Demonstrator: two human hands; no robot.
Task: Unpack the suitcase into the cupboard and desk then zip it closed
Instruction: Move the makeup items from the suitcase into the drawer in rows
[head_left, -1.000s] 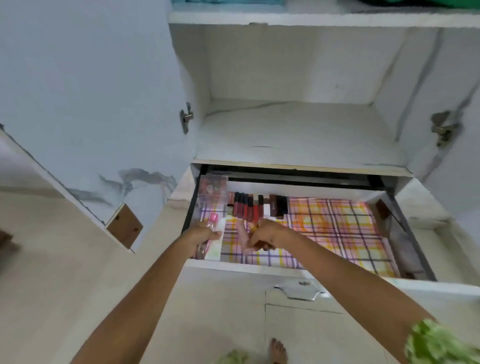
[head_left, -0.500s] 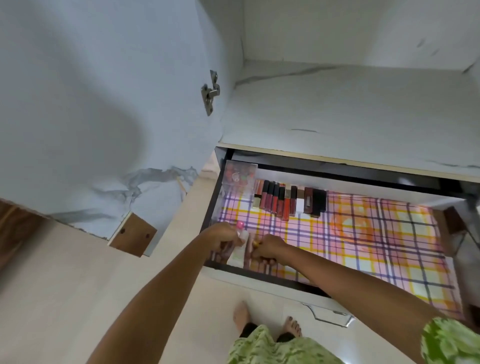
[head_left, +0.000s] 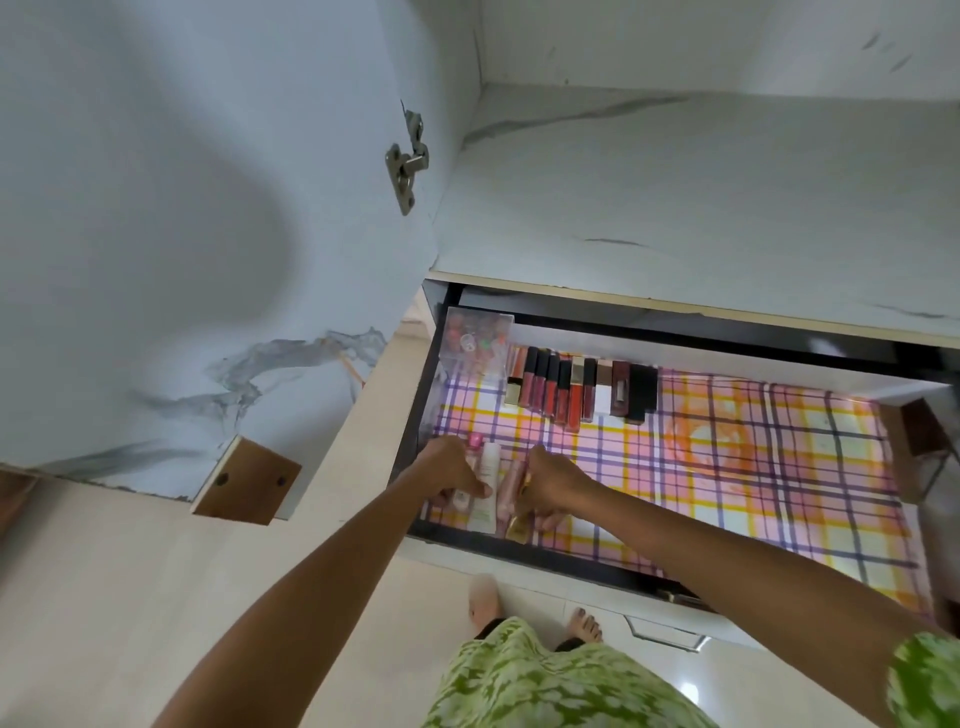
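An open cupboard drawer (head_left: 519, 558) lined with plaid paper holds cosmetics. My left hand (head_left: 452, 470) grips a white tube (head_left: 487, 486) at the drawer's front left corner, beside a pink-capped item (head_left: 474, 441). My right hand (head_left: 553, 480) is curled round a pink tube (head_left: 511, 486) and a gold-capped item (head_left: 519, 527) right next to it. A row of lip glosses and lipsticks (head_left: 576, 389) lies along the drawer's back. A clear box of small trinkets (head_left: 475, 343) stands in the back left corner. The suitcase is out of view.
The cupboard's marbled shelf (head_left: 701, 197) spans above the drawer. The open cupboard door (head_left: 208, 208) hangs at the left with its hinge (head_left: 408, 161). My feet (head_left: 485, 597) stand on the pale floor below the drawer front.
The camera has tilted down and closer to the drawer. Both hands have stayed at the front left corner, shifting the tubes slightly together.
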